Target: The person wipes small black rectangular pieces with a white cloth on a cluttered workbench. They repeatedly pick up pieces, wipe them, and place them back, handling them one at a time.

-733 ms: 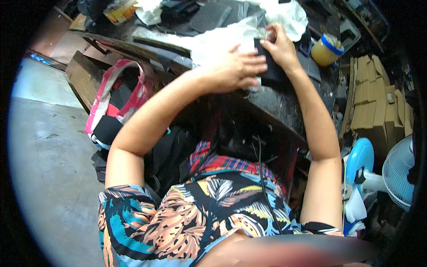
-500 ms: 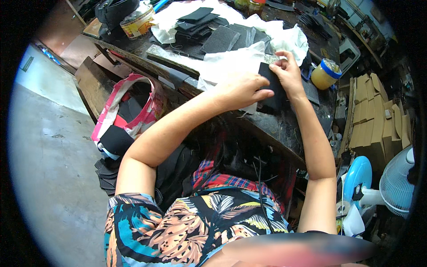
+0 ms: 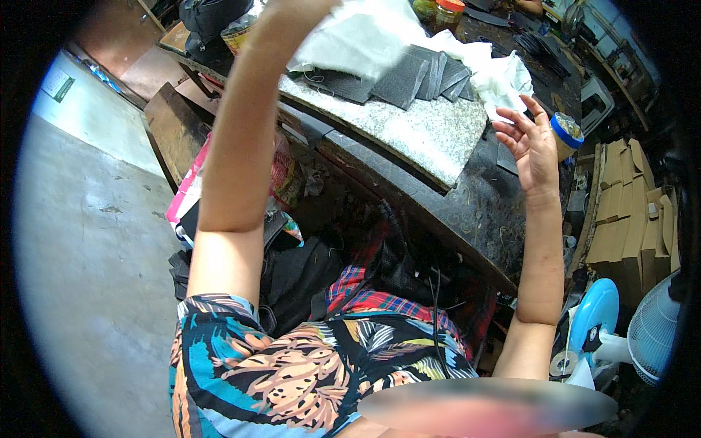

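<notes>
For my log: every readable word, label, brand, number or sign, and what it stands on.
None can be read.
Red patterned bag: any print too blurred.
Yellow tub: partly hidden, too small.
Rectangular patch at far left: too small to tell.

Flat pieces point(image 3: 401, 79) on slab point(image 3: 431, 139), slab on table point(image 3: 485, 215), cartons point(image 3: 621, 212) right of table

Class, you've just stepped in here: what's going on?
A person in a colourful patterned top is at a dark, worn table. The bare left hand, mostly cut off by the picture's top edge, is near a thin white sheet; whether it grips it can't be told. The bare right hand is open and empty, near a yellowish jar with a blue rim. Flat dark-grey pieces lie overlapping on a speckled pale slab.
</notes>
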Motion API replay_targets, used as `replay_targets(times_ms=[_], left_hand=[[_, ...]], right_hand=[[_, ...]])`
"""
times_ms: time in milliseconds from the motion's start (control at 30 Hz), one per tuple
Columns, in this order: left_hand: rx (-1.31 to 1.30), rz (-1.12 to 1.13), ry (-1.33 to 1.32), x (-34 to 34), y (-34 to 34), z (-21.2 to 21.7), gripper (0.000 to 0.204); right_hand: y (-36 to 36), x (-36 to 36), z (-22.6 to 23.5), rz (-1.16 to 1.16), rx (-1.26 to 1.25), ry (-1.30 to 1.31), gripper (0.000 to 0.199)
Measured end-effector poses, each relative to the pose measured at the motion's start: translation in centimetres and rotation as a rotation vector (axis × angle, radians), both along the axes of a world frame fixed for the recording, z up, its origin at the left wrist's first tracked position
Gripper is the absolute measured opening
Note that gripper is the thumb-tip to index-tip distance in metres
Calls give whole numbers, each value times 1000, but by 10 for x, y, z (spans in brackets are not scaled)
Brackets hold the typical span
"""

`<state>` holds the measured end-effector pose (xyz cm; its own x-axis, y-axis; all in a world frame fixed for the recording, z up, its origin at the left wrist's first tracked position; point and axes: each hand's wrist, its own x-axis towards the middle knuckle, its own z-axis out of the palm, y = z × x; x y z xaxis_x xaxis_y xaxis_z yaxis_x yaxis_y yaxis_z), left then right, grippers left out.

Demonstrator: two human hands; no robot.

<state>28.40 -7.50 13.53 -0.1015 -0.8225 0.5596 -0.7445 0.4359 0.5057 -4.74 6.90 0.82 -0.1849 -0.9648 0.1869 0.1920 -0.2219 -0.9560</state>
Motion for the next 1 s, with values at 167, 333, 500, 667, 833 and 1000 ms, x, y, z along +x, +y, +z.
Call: replay_targets(times_ms=[167, 333, 500, 667, 833, 1000], left_hand=[[-905, 168, -168, 11, -47, 27, 33], [-110, 150, -857, -30, -44, -24, 32], [-158, 17, -792, -18, -66, -92, 49], [-642, -220, -365, -89, -55, -107, 20], [-589, -683, -575, -185, -19, -145, 43], [-421, -602, -600, -221, -11, -164, 66]], right_hand=[[-1, -9, -8, -86, -28, 179, 43], [-14, -28, -25, -266, -202, 574, 34], [-32, -52, -43, -391, -247, 720, 37], [-40, -57, -52, -492, -100, 862, 59], [-40, -54, -56, -457, -231, 842, 76], [-39, -50, -51, -197, -297, 461, 86]])
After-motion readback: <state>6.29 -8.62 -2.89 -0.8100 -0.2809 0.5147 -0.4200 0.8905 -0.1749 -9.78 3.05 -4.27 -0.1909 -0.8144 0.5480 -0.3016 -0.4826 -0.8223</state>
